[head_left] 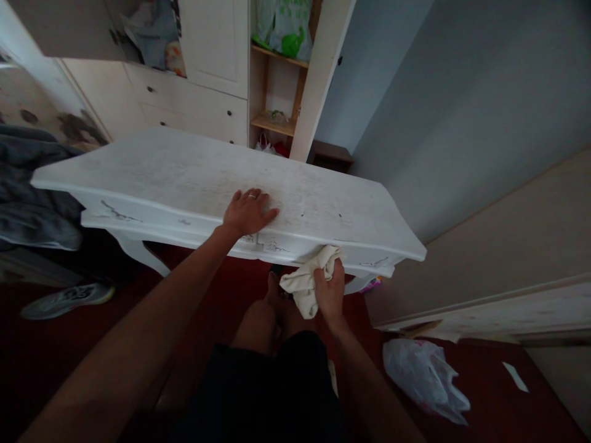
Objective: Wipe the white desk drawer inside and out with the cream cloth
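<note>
A white table (184,166) with curved legs stands in front of me, its top smudged with greyish marks. My left hand (249,213) lies flat on the tabletop near the front edge, fingers spread and a ring on one of them. My right hand (330,289) is closed around a crumpled cream cloth (302,283). The cloth meets the table's front face, right of the middle, and its loose part hangs down below the edge. Dark carved-looking patterns (120,212) mark the front panel. My right fingertips are partly hidden by the cloth.
Behind the table stands a white wardrobe (212,49) with open doors and bags on its shelves. A grey shoe (69,301) lies at the left, below dark clothing (32,191). A plastic bag (422,375) rests on the red floor at the right, near the wall.
</note>
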{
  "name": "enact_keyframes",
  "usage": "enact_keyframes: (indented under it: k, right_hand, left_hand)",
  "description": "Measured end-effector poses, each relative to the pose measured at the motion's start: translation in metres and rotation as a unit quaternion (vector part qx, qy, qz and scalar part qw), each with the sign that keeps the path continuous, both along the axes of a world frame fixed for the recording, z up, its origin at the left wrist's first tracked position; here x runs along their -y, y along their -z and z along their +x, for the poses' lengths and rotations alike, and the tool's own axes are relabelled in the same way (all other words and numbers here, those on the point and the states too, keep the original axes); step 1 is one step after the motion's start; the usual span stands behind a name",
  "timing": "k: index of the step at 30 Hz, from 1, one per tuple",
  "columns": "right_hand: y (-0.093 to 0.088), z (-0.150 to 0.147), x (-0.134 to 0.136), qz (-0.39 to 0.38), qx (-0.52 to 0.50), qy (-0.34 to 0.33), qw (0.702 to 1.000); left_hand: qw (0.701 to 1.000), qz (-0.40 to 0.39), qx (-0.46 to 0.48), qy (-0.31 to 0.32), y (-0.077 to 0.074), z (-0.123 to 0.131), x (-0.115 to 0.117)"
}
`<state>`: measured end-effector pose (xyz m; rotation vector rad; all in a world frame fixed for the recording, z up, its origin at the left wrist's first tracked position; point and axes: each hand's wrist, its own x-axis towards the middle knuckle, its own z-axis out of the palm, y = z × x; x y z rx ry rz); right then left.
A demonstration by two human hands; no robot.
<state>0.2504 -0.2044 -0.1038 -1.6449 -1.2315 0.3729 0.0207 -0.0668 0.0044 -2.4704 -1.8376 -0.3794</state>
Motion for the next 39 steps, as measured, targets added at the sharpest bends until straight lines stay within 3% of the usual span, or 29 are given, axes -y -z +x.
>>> enact_keyframes:
  k: [8,11,15,20,25,32,35,39]
  right_hand:
    - [0.017,-0.059,-0.002,-0.051,0.107,-0.073,0.99]
    - [0.013,-0.077,0.0,-0.074,0.134,-0.123,0.981]
    - [0.0,-0.09,-0.004,-0.044,0.164,-0.164,0.972]
    - [-0.007,-0.088,-0.019,-0.033,0.212,-0.137,0.967]
    - [-0.011,-0.082,-0.02,-0.098,0.316,-0.16,0.93]
    - [-0.036,-0.068,-0.018,-0.123,0.363,-0.204,0.901]
    - [-0.029,-0.058,-0.015,-0.139,0.378,-0.192,0.895]
    - [-0.001,-0.038,-0.003,-0.164,0.377,-0.14,0.901]
  left_hand:
    - [1.0,0.007,0.003,-0.001,0.0,0.0,0.001]
    - [1.0,0.007,0.0,-0.003,0.0,0.0,0.001]
    - [1.0,0.007,-0.002,-0.004,0.002,0.0,0.0]
    - [1.0,0.011,0.001,-0.003,0.002,-0.001,0.0]
    - [1.0,0.006,0.004,0.002,0.001,0.0,0.001]
    - [1.0,0.01,0.003,0.001,0.003,-0.001,0.001]
    - [1.0,0.011,0.003,0.007,0.003,-0.002,0.001]
    - [1.0,0.016,0.001,0.008,0.004,-0.002,0.0]
